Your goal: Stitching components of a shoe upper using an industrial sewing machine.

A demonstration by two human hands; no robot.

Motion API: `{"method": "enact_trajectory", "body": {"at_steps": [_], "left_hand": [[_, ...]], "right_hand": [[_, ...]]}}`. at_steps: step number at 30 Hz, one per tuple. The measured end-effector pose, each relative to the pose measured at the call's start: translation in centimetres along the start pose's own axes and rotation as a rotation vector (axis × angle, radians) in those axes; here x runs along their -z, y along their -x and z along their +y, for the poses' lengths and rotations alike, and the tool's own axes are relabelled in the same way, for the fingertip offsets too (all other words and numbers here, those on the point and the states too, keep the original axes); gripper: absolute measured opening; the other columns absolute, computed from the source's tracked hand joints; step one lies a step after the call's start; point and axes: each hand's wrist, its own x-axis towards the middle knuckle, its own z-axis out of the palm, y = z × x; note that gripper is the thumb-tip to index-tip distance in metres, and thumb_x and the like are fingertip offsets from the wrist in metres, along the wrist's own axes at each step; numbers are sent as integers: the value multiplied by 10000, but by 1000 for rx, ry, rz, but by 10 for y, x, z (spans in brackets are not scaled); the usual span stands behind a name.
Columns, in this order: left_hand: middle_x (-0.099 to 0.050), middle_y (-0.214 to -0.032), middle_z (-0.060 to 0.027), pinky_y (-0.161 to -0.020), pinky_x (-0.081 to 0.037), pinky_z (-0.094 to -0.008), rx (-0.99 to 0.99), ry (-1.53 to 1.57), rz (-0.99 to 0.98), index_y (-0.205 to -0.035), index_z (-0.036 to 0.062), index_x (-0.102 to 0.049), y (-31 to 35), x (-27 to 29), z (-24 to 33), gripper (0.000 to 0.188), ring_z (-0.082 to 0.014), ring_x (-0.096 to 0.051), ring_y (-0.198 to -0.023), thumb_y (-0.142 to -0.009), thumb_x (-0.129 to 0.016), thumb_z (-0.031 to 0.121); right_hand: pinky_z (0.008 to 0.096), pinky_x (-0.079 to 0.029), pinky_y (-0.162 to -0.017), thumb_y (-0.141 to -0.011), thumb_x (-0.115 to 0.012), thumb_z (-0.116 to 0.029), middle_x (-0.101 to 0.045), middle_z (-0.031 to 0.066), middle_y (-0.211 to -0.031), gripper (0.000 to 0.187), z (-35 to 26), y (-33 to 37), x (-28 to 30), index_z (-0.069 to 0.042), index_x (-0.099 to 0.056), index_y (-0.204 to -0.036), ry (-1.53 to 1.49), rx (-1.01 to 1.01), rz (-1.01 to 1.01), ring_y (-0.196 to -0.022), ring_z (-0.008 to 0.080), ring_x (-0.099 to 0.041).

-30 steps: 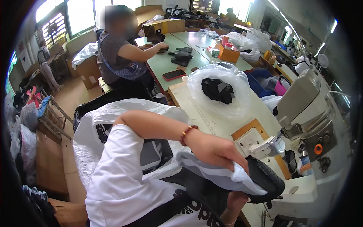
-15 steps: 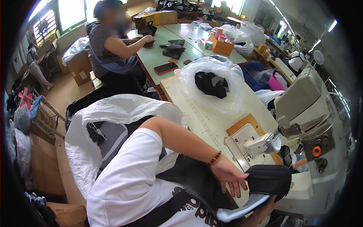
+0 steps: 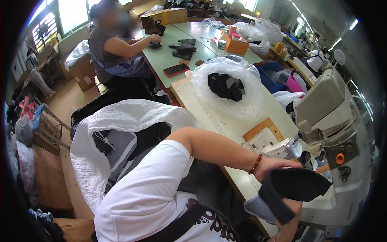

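Observation:
A curved black fabric piece [image 3: 296, 183] with a pale grey lining is held up in front of the sewing machine [image 3: 322, 105]. My left hand [image 3: 271, 166], a beaded bracelet at its wrist, grips the upper edge; one finger stretches along the top and the rest are hidden behind the cloth. From below, my right hand [image 3: 291, 211] grasps the same piece, its fingers partly covered by it. Behind my left hand are the machine's white arm and plate [image 3: 264, 141]. At my left, an open white woven sack [image 3: 133, 111] contains black and grey fabric pieces [image 3: 121, 147].
On the machine table [image 3: 205, 115] stands a clear plastic bag [image 3: 250, 99] with black pieces inside. Beyond it, a green table [image 3: 197, 34] carries a phone [image 3: 176, 70], dark cut pieces and an orange box [image 3: 236, 46]. A co-worker [image 3: 115, 48] sits there.
My left hand has moved right and closed on the fabric piece; before, its fingers were spread beside it. The piece has been turned and raised slightly, with the right hand still on it.

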Motion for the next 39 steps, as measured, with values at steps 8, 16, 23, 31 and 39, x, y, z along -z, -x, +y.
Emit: {"method": "enact_trajectory", "body": {"at_steps": [8, 16, 23, 31, 39], "left_hand": [[-784, -1142, -69, -983, -591, -370, 125, 64, -52, -1230, 58, -725, 42, 45, 15, 362, -174, -741, -1059, -1037, -663, 358], [-730, -1168, -19, -943, -576, -324, 58, -160, 80, -1368, 44, -589, 46, 51, 18, 442, -145, -709, -1056, -1070, -618, 370], [-767, -1193, -58, -944, -581, -292, 201, -158, -3, -1237, 57, -702, 19, 70, 5, 533, -110, -720, -1049, -1052, -597, 546], [-719, -1284, -165, -1020, -546, -398, 434, -626, -327, -1334, -64, -648, -15, 42, 21, 498, -215, -698, -1127, -1087, -598, 365], [-713, -1201, -174, -963, -515, -381, 447, -1439, -343, -1346, -72, -625, -25, 8, 22, 661, -212, -650, -1094, -1027, -672, 504]], "right_hand": [[388, -520, -610, -486, -841, -135, -588, 46, -805, 660, -39, -32, -33, -90, -728, -1134, 242, 158, -70, -738, 249, -643], [356, -551, -618, -522, -865, -169, -625, 18, -797, 565, -24, -28, -53, -98, -725, -1064, 214, 207, -100, -746, 211, -679], [340, -528, -566, -656, -760, -192, -609, 20, -728, 272, -36, -31, -54, -105, -702, -907, 263, 300, -148, -675, 195, -665], [345, -479, -503, -623, -850, -344, -528, 8, -606, 354, -47, -69, -63, -148, -563, -687, 171, 552, -155, -553, 198, -611], [341, -497, -476, -567, -831, -361, -528, 16, -567, 316, -42, -83, -81, -126, -621, -583, 98, 703, -192, -511, 204, -606]]}}
